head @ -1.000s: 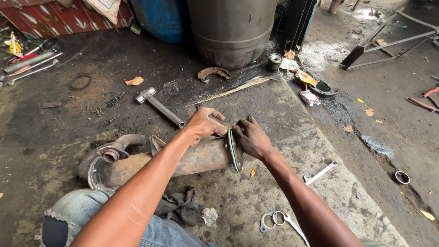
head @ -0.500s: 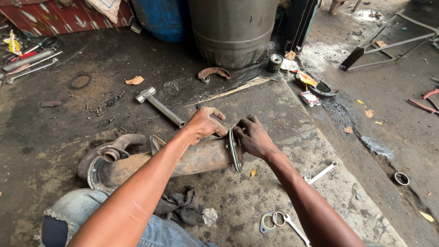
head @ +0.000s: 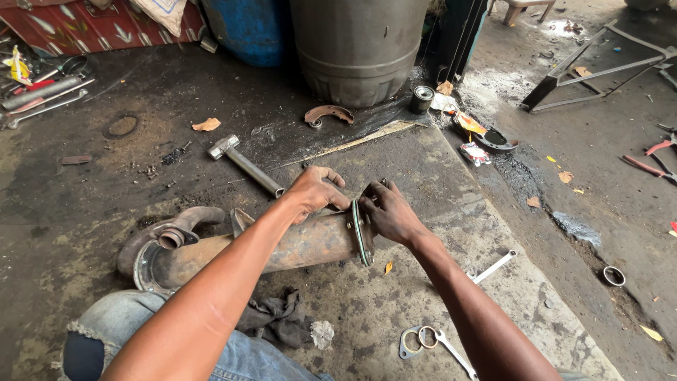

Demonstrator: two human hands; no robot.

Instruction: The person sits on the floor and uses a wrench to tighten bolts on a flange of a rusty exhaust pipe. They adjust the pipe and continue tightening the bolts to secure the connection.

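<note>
Head view: I see my left hand (head: pixel 315 190) curled over the rusty exhaust pipe (head: pixel 282 247) lying on the concrete floor (head: pixel 423 169), just behind its flange (head: pixel 362 233). My right hand (head: pixel 390 212) grips the flange's far face, fingers closed on it.

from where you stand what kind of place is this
Probably a vehicle repair workshop, working on the ground. Both hands, left hand and right hand, are at the flange of a rusty exhaust pipe; a hammer and a spanner lie on the oily concrete floor.
</note>
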